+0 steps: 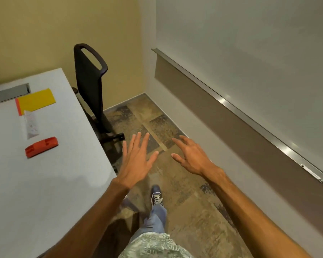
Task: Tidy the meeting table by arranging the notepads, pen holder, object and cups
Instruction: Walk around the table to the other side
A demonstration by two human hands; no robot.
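A white meeting table (50, 183) fills the left side. On it lie a yellow notepad (38, 100) over an orange one (18, 107), a white paper name card (31, 125) just below them, and an orange block-shaped object (41, 147) nearer to me. My left hand (136, 161) hovers open, fingers spread, just past the table's right edge, above the floor. My right hand (190, 155) is open too, to the right of it, holding nothing. No cups or pen holder are in view.
A black office chair (90, 81) stands at the table's far right corner. A whiteboard with a metal tray (231, 107) runs along the right wall. Patterned carpet (185, 192) lies between table and wall, with my shoe (156, 195) on it. A grey cable slot (7, 94) sits in the table.
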